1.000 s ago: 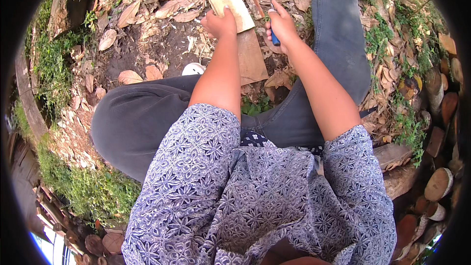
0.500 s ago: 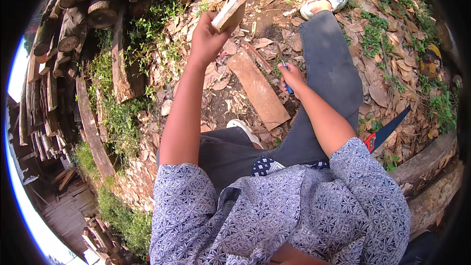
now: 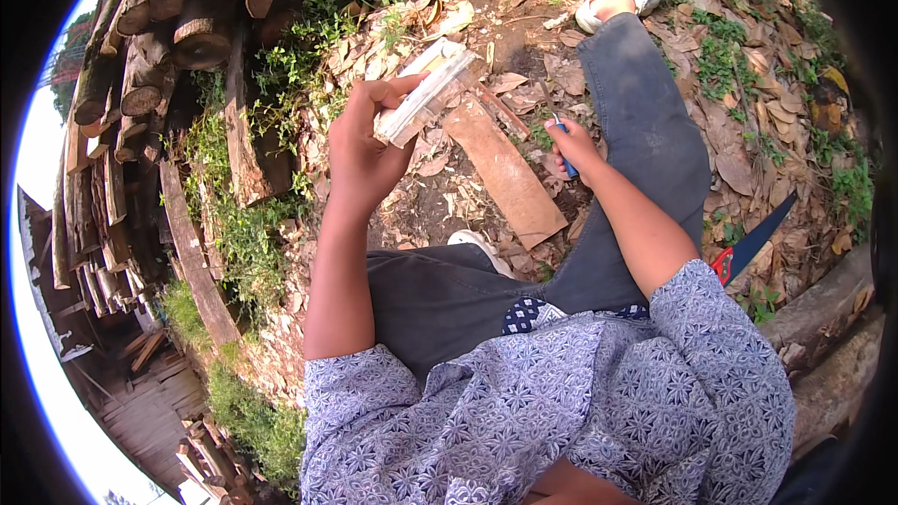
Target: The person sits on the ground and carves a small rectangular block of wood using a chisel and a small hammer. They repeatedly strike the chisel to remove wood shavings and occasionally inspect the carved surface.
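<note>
My left hand (image 3: 365, 140) is closed around a short block of pale wood (image 3: 428, 98), raised above the ground with a rough, whitish edge facing me. In my right hand (image 3: 576, 144), beside my right leg, is a knife (image 3: 570, 167) with a blue handle. Its thin blade points away from me and is hard to make out against the leaves. The knife and the block are well apart. Between my legs a flat brown board (image 3: 505, 173) lies on the ground, with a narrow reddish wood strip (image 3: 502, 112) along its far end.
A saw (image 3: 748, 248) with a red handle and dark blade lies to my right, near thick logs (image 3: 823, 299). Stacked logs (image 3: 201, 37) rise at the far left, with green plants (image 3: 243, 243) below. Dry leaves (image 3: 734, 173) cover the ground around my feet.
My left hand has come nearer to me and turned the block, so its rough long edge now shows. My right hand keeps hold of the knife, almost unmoved; the whole view has shifted slightly.
</note>
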The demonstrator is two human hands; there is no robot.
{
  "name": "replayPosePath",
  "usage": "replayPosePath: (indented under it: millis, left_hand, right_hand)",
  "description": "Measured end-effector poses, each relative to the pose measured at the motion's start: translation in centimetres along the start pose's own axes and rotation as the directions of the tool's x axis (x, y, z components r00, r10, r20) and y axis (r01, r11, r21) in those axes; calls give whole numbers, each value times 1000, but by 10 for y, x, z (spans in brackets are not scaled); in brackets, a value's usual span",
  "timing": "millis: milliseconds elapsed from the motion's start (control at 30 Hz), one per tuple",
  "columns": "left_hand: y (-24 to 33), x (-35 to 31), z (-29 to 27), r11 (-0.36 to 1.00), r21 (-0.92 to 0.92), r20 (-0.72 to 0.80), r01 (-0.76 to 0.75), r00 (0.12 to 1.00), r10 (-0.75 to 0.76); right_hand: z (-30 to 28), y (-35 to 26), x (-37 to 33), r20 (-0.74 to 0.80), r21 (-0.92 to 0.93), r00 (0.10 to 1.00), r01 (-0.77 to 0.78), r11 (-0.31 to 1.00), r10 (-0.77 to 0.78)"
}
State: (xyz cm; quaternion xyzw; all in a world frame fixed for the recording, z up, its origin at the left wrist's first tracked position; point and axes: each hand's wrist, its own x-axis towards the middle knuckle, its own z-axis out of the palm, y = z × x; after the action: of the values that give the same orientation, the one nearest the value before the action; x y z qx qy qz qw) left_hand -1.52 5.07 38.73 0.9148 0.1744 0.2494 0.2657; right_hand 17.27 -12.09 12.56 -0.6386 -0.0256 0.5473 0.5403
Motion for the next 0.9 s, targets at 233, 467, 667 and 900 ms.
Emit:
replayPosePath:
  millis: [233,467,667,900]
  left_hand:
    - [-19,10,5,1000,6,93,-2,996,1]
    - [-27,4,5,937,-279,66,209,978,-198]
    - [-23,10,5,382,-818,168,431,813,-557]
    - [-22,13,12,41,-909,253,415,627,-737]
  right_hand:
    - [7,-5,2,11,-50,1000,-6,999,7]
    - [10,-1,7,40,-105,999,-11,994,15]
    - [9,1,12,59,-94,998,-7,996,13]
    - [6,-2,10,72,-76,997,-12,997,17]
